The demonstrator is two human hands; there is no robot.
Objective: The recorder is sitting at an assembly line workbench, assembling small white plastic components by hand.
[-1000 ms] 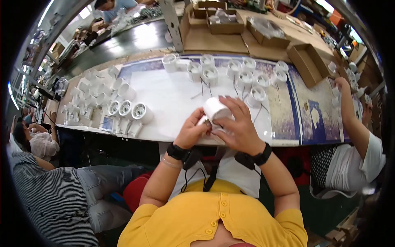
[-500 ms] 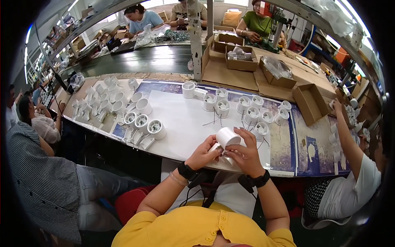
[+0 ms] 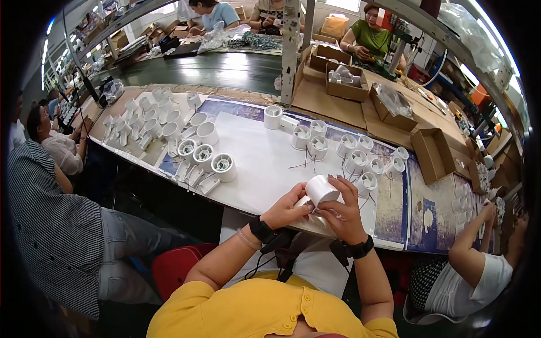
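Beyond the white cylinder [image 3: 322, 190] in both hands [image 3: 346, 219], a carton [image 3: 398, 120] of clear plastic [image 3: 393, 99]

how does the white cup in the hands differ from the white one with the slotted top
The held cup is between the left hand and right hand; the slotted cup stands on the table. The held cup is tilted, the slotted cup upright. Both are white and round-sided.

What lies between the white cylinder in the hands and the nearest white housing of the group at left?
In the head view, the left hand is beside the cylinder; then bare white sheet runs to the housing.
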